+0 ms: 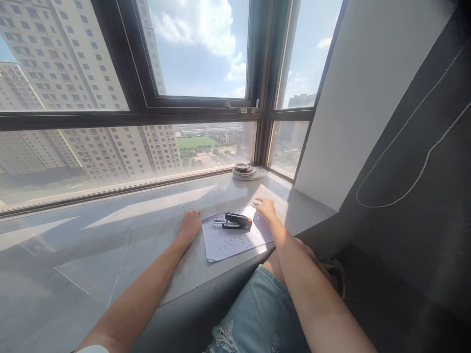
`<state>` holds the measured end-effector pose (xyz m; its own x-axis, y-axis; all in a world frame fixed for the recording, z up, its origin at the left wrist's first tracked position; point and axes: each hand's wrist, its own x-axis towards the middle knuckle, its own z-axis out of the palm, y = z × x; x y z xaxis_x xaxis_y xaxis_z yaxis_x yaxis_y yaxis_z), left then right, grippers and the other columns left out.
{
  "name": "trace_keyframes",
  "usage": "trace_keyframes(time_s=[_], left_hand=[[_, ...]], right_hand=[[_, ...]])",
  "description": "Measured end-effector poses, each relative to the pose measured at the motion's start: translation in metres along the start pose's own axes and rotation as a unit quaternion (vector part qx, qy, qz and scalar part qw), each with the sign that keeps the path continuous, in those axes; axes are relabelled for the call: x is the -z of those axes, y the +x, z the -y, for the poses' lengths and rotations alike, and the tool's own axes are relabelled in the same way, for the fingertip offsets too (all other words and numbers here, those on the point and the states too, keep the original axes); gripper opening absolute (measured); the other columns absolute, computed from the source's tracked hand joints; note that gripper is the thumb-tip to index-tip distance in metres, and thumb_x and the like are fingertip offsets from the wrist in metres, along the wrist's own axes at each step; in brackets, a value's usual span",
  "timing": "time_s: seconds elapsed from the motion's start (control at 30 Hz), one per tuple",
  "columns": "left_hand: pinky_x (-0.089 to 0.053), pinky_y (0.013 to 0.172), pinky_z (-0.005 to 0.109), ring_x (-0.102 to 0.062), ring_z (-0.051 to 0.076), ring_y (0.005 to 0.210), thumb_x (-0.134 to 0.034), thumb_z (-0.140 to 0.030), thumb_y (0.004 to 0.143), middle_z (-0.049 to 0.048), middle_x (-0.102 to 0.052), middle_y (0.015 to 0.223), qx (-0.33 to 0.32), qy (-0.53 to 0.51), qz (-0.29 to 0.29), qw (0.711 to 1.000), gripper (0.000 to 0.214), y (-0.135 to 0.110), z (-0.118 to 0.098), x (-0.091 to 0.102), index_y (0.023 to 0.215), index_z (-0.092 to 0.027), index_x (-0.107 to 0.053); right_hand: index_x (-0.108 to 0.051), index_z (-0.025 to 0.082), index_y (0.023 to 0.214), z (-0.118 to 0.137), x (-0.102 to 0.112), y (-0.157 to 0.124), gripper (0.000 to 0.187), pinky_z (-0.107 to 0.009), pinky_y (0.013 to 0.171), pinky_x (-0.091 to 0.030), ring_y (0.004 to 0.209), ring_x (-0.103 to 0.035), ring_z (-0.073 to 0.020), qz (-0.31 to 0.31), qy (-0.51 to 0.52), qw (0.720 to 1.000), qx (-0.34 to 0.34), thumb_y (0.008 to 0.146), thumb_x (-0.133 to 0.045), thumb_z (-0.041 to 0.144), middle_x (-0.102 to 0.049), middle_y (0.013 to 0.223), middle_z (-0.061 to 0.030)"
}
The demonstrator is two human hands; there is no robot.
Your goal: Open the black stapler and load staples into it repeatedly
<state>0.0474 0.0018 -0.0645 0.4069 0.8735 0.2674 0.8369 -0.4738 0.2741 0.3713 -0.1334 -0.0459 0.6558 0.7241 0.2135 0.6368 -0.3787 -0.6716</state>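
A black stapler (238, 219) with an orange patch at its right end lies on top of the white, printed papers (228, 245), towards their far edge, and neither of the hands has hold of it. Silvery metal shows at its left end, so it looks to be partly opened rather than closed up, though that is a judgement from a small shape. The papers lie flat on the pale windowsill (147, 215), so setting them out with the stapler upon them appears done; whether any staple is already through them is too small to tell, and how much work is left cannot be read from this view. Just right of the stapler, the right hand (266, 209) is over the papers' far right part, its fingers partly bent and half apart; something small shows by the fingertips, but I cannot tell whether it is pinched there. The left hand (190, 223) rests on the sill just beside the papers' left edge, loosely curled, with nothing visible in it, though its palm is hidden. Farther off, a stack of round, flat pieces (244, 172) sits in the window corner.
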Motion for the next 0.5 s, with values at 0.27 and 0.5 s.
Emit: trace_keyframes(time_s=[0.27, 0.5], left_hand=[[-0.049, 0.090, 0.037, -0.061, 0.031, 0.114, -0.047, 0.005, 0.081, 0.0147, -0.071, 0.109, -0.004, -0.022, -0.029, 0.999, 0.042, 0.002, 0.000, -0.006, 0.103, -0.018, -0.075], [-0.049, 0.090, 0.036, -0.062, 0.028, 0.111, -0.044, 0.003, 0.085, 0.0123, -0.071, 0.108, -0.003, -0.014, -0.025, 1.000, 0.040, 0.002, -0.001, -0.005, 0.102, -0.019, -0.073]], right_hand=[[-0.073, 0.018, 0.126, -0.009, -0.004, 0.008, 0.052, -0.043, 0.094, -0.044, 0.127, -0.049, -0.0382, 0.070, -0.045, 0.996, -0.026, 0.077, -0.060, 0.010, -0.075, 0.103, -0.0139], [-0.075, 0.018, 0.112, -0.010, -0.003, 0.008, 0.039, -0.042, 0.091, -0.042, 0.126, -0.049, -0.0383, 0.084, -0.067, 0.994, -0.024, 0.076, -0.060, 0.013, -0.073, 0.110, -0.0163]])
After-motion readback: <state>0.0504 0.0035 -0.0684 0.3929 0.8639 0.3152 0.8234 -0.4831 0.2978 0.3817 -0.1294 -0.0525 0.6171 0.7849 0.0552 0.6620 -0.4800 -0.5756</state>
